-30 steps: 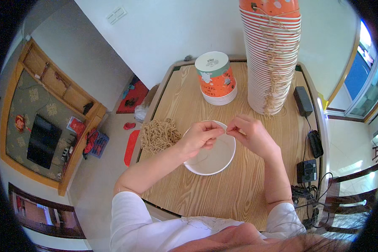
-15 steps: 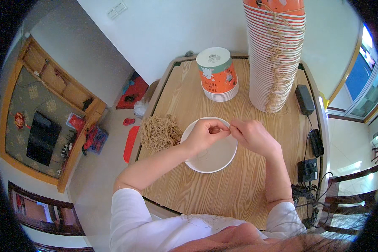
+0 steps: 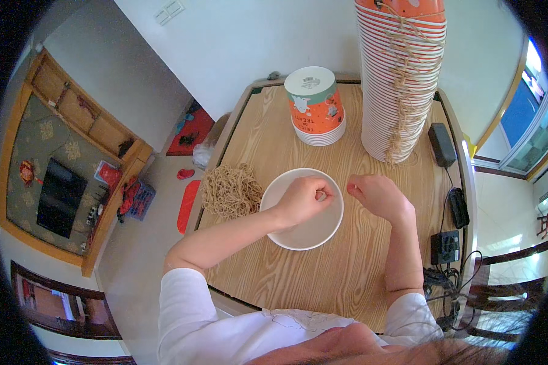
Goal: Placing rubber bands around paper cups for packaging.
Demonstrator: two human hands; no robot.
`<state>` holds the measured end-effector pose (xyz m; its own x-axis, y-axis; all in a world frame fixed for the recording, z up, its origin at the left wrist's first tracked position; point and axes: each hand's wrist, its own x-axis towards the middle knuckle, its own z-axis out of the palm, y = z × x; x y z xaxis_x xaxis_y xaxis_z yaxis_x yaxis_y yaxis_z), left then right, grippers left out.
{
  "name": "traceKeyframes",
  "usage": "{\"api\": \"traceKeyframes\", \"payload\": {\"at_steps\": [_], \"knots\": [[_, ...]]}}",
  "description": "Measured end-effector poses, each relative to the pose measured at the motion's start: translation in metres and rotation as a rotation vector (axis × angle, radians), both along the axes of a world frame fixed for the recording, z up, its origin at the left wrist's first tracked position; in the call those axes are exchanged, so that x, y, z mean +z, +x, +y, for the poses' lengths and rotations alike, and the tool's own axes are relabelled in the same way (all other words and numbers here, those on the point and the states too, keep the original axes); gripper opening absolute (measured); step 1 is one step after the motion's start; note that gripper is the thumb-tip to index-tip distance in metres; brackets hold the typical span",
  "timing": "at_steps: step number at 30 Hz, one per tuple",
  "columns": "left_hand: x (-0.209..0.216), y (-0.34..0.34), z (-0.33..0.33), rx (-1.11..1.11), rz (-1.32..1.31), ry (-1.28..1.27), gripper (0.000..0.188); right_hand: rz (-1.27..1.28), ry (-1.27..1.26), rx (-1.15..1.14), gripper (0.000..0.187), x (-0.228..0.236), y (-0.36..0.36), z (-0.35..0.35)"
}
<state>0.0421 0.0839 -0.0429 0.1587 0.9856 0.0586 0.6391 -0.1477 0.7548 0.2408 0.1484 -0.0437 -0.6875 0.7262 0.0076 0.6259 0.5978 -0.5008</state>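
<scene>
A white-lined paper bucket stands mouth up on the wooden table in front of me. Over its opening is my left hand, fingers curled together; what they pinch, if anything, is too small to make out. Just right of the rim, my right hand is closed, thumb against fingers, and its contents are hidden too. A gap separates the two hands. Left of the bucket lies a loose heap of tan twine.
Behind the bucket stands a short upside-down stack of orange paper buckets. A tall bucket stack, with twine handles hanging down its side, rises at the back right. Black power adapters and cables lie along the right table edge.
My hands, which met over the bucket's far right rim, have moved apart. The right one has shifted slightly right; the left has turned and stays over the bucket.
</scene>
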Motion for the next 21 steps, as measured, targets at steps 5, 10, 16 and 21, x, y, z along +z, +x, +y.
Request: {"api": "traceKeyframes", "payload": {"at_steps": [5,10,16,21], "knots": [[0.0013,0.0008,0.0012,-0.031,0.063,0.013,0.010,-0.002,0.018,0.020,0.018,-0.0010,0.0001,-0.0001],[0.0006,0.0025,0.0032,-0.018,0.059,0.013,0.010,0.072,0.017,0.072,0.017,-0.0048,0.0005,-0.0004],[-0.0035,0.0031,0.0055,-0.016,0.046,0.055,0.010,0.147,-0.016,0.086,0.016,0.0033,-0.0065,-0.0032],[0.0002,0.0026,0.0055,-0.021,0.102,-0.024,0.016,0.163,0.024,0.118,0.015,0.0032,-0.0088,-0.0012]]}}
